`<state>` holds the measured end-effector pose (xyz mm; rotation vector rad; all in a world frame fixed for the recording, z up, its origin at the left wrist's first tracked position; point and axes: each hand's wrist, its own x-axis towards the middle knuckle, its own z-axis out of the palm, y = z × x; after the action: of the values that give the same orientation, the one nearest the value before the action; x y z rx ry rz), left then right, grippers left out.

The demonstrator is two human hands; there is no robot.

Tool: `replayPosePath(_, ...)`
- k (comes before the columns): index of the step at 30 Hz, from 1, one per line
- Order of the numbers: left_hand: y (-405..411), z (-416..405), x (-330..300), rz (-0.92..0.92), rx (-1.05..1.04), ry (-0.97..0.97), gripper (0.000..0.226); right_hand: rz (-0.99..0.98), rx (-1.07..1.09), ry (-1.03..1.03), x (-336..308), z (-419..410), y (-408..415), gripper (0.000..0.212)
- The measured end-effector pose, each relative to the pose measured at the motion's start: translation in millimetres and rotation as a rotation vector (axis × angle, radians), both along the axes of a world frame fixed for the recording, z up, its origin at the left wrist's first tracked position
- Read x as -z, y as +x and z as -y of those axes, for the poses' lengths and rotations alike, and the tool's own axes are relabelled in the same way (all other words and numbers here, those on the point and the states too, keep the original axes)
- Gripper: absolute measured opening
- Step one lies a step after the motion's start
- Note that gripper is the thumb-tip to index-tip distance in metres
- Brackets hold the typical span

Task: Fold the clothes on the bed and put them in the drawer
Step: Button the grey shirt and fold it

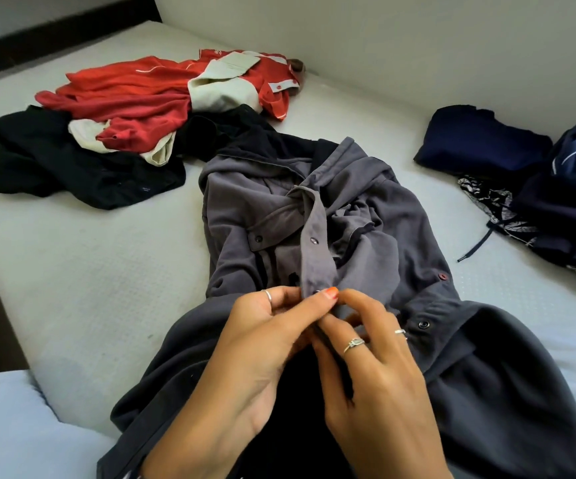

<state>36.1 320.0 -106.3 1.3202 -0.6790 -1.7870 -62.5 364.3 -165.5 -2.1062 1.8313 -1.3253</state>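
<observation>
Pale wall [383, 46] behind, dark frame [55, 32] at far left, light-blue cushion [6, 426] near left.

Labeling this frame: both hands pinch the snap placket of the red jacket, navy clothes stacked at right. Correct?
Not quite. The head view shows both hands, left and right, pinching the snap placket of the grey jacket, not a red one. The red garment lies untouched in the far pile. The navy clothes are at right.
</observation>
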Motion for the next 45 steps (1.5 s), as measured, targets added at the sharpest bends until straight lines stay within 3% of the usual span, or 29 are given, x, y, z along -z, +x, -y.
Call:
replayPosePath(2,2.4,4.0,4.1,-0.001,0.012,0.038,0.016,-0.011,-0.006,0.006,0.9,-0.7,1.2,0.03)
replayPosePath(4,4.7,9.4,4.1,-0.011,0.029,0.043,0.007,0.104,-0.022,-0.006,-0.5,-0.9,0.3,0.03)
replayPosePath(8,6.5,25.5,-2.4,0.03,0.039,0.005,0.022,0.228,-0.008,0.053,-4.7,0.6,-10.0,0.026)
replayPosePath(12,3.2,47.3,-11.7,0.136,0.074,-0.099,0.012,0.28,0.008,0.279,-7.3,6.8,-28.7,0.035)
replayPosePath(17,-13.3,71.1,-23.9,0.297,0.056,-0.296,0.031,0.387,-0.038,0.208,-35.0,22.8,-52.4,0.014)
replayPosePath(21,-31.6,90.6,-34.6,0.319,0.0,-0.433,0.019,0.329,-0.018,0.179,-50.5,39.0,-65.7,0.013)
replayPosePath(26,-49.3,137.7,-31.7,0.37,0.003,-0.391,0.027,0.332,-0.002,0.263,-47.7,73.2,-80.7,0.01)
replayPosePath(30,-52.9,160.0,-4.4,0.533,0.27,-0.289,0.024,0.367,0.055,0.45,-14.7,97.5,-97.9,0.008)
replayPosePath(33,-40.8,148.7,10.8,0.468,0.397,-0.22,0.021,0.493,0.03,0.642,4.7,96.1,-105.3,0.008)
replayPosePath(38,-3.9,106.3,30.0,0.426,0.367,-0.265,0.025,0.627,-0.149,0.803,-2.8,79.1,-100.5,0.01)
replayPosePath(41,23.0,77.3,42.8,0.547,0.436,-0.368,0.027,0.699,-0.34,0.896,-19.5,71.4,-94.7,0.017)
replayPosePath(45,46.1,66.6,69.3,0.965,0.649,-0.482,0.026,0.626,-0.459,1.017,-16.9,66.7,-85.1,0.019)
